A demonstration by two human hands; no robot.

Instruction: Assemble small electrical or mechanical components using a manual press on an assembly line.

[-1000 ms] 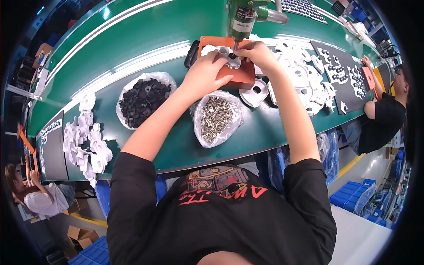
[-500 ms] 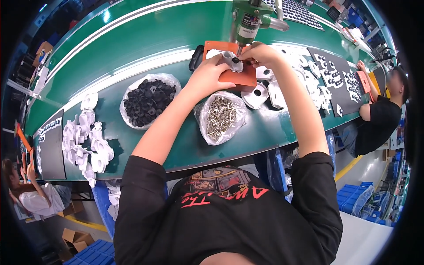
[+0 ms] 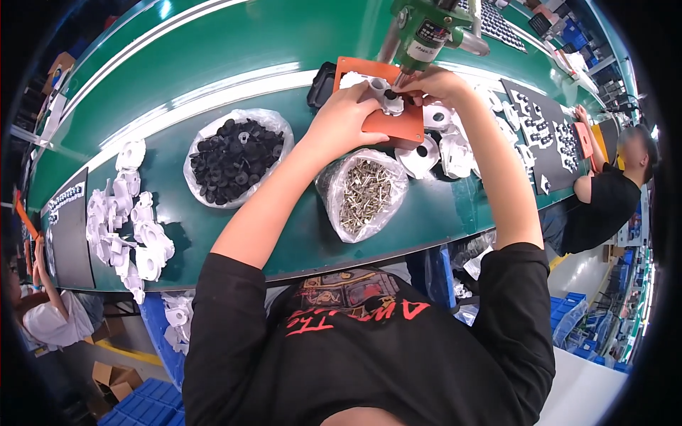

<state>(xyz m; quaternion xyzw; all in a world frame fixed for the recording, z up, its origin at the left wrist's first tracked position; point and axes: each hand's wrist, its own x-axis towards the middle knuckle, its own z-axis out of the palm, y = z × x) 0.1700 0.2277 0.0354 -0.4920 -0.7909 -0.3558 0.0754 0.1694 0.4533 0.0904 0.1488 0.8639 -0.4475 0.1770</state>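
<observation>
On an orange block (image 3: 399,128) at the far side of the table lies a white plastic part (image 3: 393,108) with a round socket and a small black piece (image 3: 390,94) in it. My left hand (image 3: 347,119) grips this part from the left, thumb stretched along the block's near edge. From the right, my right hand (image 3: 435,86) reaches in with fingertips pinched beside the black piece. Whatever those fingertips hold is too small or hidden to make out. A green press (image 3: 420,39) stands over the block, its metal tip close to my right fingers.
Nearer me are a bag of black rubber-like pieces (image 3: 238,162) and a bag of metal screws or pins (image 3: 364,195). White plastic parts are heaped at left (image 3: 131,220) and right (image 3: 455,153). Co-workers sit at both ends, one in a black shirt (image 3: 611,206) at right.
The whole view has shifted a little, with the press and block now farther right in it. Both hands stay at the white part, and my right fingertips are still pinched beside the black piece.
</observation>
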